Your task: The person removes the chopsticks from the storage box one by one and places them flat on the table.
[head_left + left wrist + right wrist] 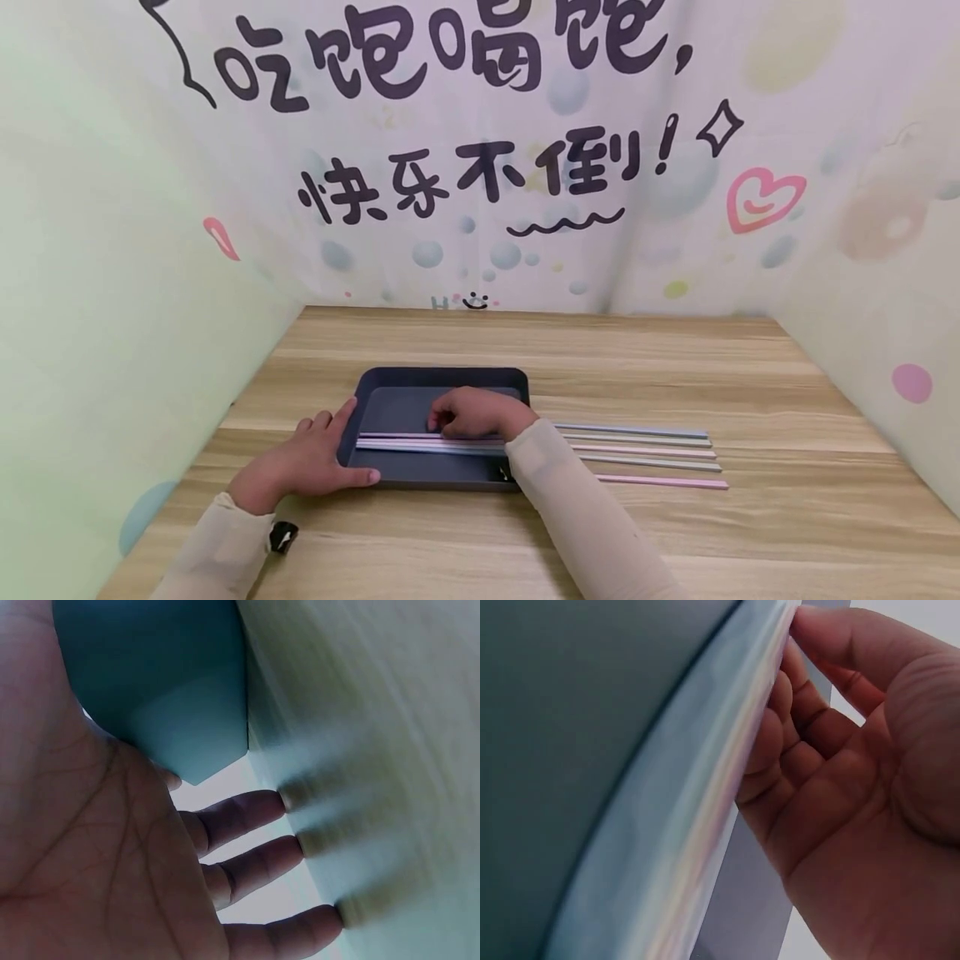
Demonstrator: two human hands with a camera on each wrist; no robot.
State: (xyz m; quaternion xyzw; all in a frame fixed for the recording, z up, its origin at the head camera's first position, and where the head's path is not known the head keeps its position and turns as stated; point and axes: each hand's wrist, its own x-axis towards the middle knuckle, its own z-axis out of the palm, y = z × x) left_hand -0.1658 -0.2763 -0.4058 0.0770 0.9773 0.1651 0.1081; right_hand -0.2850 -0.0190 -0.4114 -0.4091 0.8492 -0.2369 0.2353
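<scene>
A dark rectangular tray (442, 477) lies on the table with several thin pastel chopsticks (390, 444) running lengthwise inside it. My left hand (318, 454) spans the tray's left end, thumb at the front rim and fingers spread along the left side. In the left wrist view the fingers (259, 870) are extended beside the tray's wall (165, 697). My right hand (480, 412) is over the tray, fingers curled down at the chopsticks. In the right wrist view, its thumb and fingers (765, 742) pinch the pink edge of the chopsticks (712, 802).
More pastel chopsticks (645, 454) lie side by side on the wooden table (750, 533) right of the tray, their left ends hidden by my right sleeve (585, 517). A printed cloth (480, 267) hangs behind the table, with pale walls on both sides.
</scene>
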